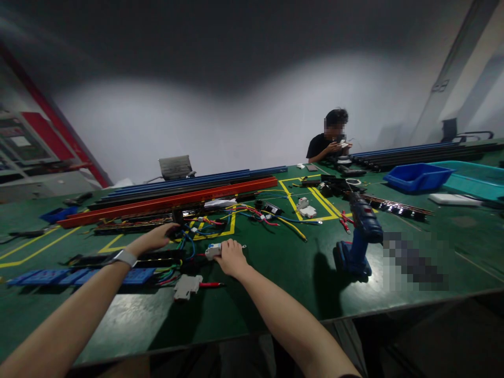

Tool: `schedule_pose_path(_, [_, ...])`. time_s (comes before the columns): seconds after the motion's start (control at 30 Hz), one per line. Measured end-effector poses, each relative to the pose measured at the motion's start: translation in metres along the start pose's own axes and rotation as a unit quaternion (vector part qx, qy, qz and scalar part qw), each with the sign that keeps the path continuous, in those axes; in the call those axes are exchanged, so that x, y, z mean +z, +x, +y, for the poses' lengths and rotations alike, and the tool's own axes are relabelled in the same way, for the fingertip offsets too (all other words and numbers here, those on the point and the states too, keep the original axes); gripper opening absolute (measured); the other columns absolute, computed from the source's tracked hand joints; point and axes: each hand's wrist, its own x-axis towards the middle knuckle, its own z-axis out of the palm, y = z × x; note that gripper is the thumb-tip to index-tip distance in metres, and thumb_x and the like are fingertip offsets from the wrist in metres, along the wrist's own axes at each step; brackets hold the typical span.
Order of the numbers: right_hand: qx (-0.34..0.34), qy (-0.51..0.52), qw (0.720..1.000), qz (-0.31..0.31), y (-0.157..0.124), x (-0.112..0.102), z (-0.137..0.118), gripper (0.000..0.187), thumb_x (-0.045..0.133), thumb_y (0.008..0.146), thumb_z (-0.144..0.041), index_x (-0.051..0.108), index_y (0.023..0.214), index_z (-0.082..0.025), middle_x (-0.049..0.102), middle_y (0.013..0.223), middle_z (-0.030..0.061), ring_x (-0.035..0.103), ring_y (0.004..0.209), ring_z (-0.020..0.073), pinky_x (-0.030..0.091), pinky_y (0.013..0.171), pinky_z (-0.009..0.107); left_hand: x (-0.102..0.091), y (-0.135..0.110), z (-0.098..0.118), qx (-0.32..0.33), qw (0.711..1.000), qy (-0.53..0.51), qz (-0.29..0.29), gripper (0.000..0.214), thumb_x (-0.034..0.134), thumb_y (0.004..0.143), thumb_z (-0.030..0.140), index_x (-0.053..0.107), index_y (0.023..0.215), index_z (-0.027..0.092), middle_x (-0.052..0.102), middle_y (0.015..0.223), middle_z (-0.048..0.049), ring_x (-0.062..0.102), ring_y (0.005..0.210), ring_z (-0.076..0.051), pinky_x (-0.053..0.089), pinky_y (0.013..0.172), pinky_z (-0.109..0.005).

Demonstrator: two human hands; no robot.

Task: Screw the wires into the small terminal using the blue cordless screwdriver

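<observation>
My right hand (233, 257) is closed on a small white and blue circuit breaker (213, 251), just above the green table (271, 304). My left hand (155, 239) reaches over the wiring, its fingers bent at a black part (178, 216); what they grip is partly hidden. Beneath my left wrist lies a black strip (153, 258) beside a row of blue modules (74, 276) with coloured wires (169, 275). Nearer to me rests a grey-white circuit breaker (187, 287), with a red-sleeved tool (212, 285) beside it.
A blue cordless drill (360, 236) stands upright at my right, near red-handled pliers (345, 221). Loose wires (263, 214) and white breakers (306, 208) lie farther back. Long orange (177, 198) and blue rails (189, 181) cross the table. A co-worker (328, 139) sits opposite, near a blue bin (417, 177).
</observation>
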Motion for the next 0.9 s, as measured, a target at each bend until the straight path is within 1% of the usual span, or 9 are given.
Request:
schedule_pose_path(0.03, [0.001, 0.001, 1.000, -0.003, 0.000, 0.000, 0.000, 0.039, 0.062, 0.090, -0.045, 0.056, 0.113, -0.013, 0.057, 0.116, 0.0172, 0.053, 0.103, 0.0291, 0.041, 0.089, 0.043, 0.005, 0.011, 0.007, 0.021, 0.999, -0.012, -0.031, 0.055, 0.059, 0.062, 0.028, 0.063, 0.115, 0.018, 0.072, 0.115, -0.0042, 0.067, 0.103, -0.020, 0.053, 0.096, -0.033])
schedule_pose_path(0.1, [0.004, 0.003, 1.000, -0.012, 0.000, -0.001, 0.000, 0.036, 0.061, 0.090, -0.041, 0.056, 0.113, -0.014, 0.057, 0.116, 0.0171, 0.053, 0.103, 0.0288, 0.041, 0.090, 0.043, 0.018, 0.034, 0.023, 0.046, 0.998, -0.002, -0.030, 0.063, 0.056, 0.066, 0.027, 0.056, 0.128, 0.015, 0.066, 0.126, -0.0079, 0.064, 0.113, -0.022, 0.050, 0.102, -0.035])
schedule_pose_path(0.17, [0.008, 0.000, 1.000, -0.019, 0.000, -0.002, 0.000, 0.032, 0.061, 0.090, -0.037, 0.056, 0.112, -0.014, 0.057, 0.116, 0.0172, 0.053, 0.103, 0.0287, 0.041, 0.090, 0.044, 0.035, 0.054, 0.036, 0.089, 0.994, 0.056, -0.024, 0.072, 0.056, 0.065, 0.021, 0.049, 0.136, 0.012, 0.058, 0.137, -0.0118, 0.056, 0.124, -0.024, 0.044, 0.109, -0.036])
schedule_pose_path(0.23, [0.006, -0.004, 1.000, -0.018, -0.001, -0.003, 0.000, 0.031, 0.060, 0.090, -0.035, 0.056, 0.112, -0.014, 0.057, 0.116, 0.0169, 0.053, 0.103, 0.0285, 0.041, 0.090, 0.044, 0.052, 0.070, 0.044, 0.124, 0.983, 0.124, -0.051, 0.076, 0.055, 0.064, 0.015, 0.048, 0.139, 0.013, 0.053, 0.144, -0.0135, 0.049, 0.133, -0.025, 0.038, 0.113, -0.037])
schedule_pose_path(0.37, [-0.001, -0.014, 1.000, -0.008, -0.002, -0.004, -0.001, 0.031, 0.057, 0.091, -0.037, 0.055, 0.113, -0.016, 0.057, 0.115, 0.0155, 0.052, 0.101, 0.0280, 0.041, 0.089, 0.043, 0.076, 0.092, 0.049, 0.088, 0.962, 0.223, -0.128, 0.057, 0.052, 0.073, 0.012, 0.057, 0.129, 0.020, 0.061, 0.134, -0.0122, 0.058, 0.122, -0.026, 0.044, 0.103, -0.039])
schedule_pose_path(0.5, [-0.003, -0.024, 1.000, 0.000, -0.003, -0.003, 0.000, 0.030, 0.055, 0.092, -0.039, 0.056, 0.111, -0.016, 0.057, 0.113, 0.0156, 0.052, 0.100, 0.0287, 0.041, 0.089, 0.044, 0.077, 0.108, 0.043, 0.069, 0.948, 0.262, -0.166, 0.046, 0.055, 0.077, 0.017, 0.061, 0.122, 0.025, 0.067, 0.122, -0.0104, 0.063, 0.110, -0.025, 0.047, 0.094, -0.038])
schedule_pose_path(0.6, [-0.005, -0.022, 1.000, -0.001, -0.002, -0.002, 0.000, 0.030, 0.054, 0.092, -0.039, 0.056, 0.111, -0.016, 0.057, 0.113, 0.0156, 0.053, 0.100, 0.0287, 0.041, 0.088, 0.044, 0.073, 0.115, 0.038, 0.097, 0.943, 0.272, -0.163, 0.043, 0.061, 0.078, 0.024, 0.062, 0.120, 0.027, 0.067, 0.121, -0.0091, 0.061, 0.112, -0.025, 0.044, 0.095, -0.037])
schedule_pose_path(0.73, [0.001, -0.012, 1.000, -0.005, -0.002, -0.003, 0.001, 0.029, 0.055, 0.092, -0.038, 0.055, 0.112, -0.016, 0.057, 0.115, 0.0153, 0.053, 0.102, 0.0285, 0.041, 0.090, 0.044, 0.073, 0.116, 0.033, 0.151, 0.928, 0.293, -0.173, 0.023, 0.063, 0.079, 0.028, 0.070, 0.102, 0.026, 0.069, 0.109, -0.0086, 0.061, 0.107, -0.025, 0.044, 0.093, -0.037])
schedule_pose_path(0.9, [0.000, -0.006, 1.000, -0.014, -0.002, -0.005, 0.001, 0.029, 0.055, 0.092, -0.038, 0.055, 0.111, -0.017, 0.057, 0.116, 0.0149, 0.053, 0.102, 0.0280, 0.040, 0.090, 0.044, 0.064, 0.120, 0.035, 0.183, 0.935, 0.284, -0.106, 0.029, 0.051, 0.085, 0.016, 0.068, 0.108, 0.020, 0.066, 0.106, -0.0125, 0.059, 0.099, -0.025, 0.045, 0.089, -0.035])
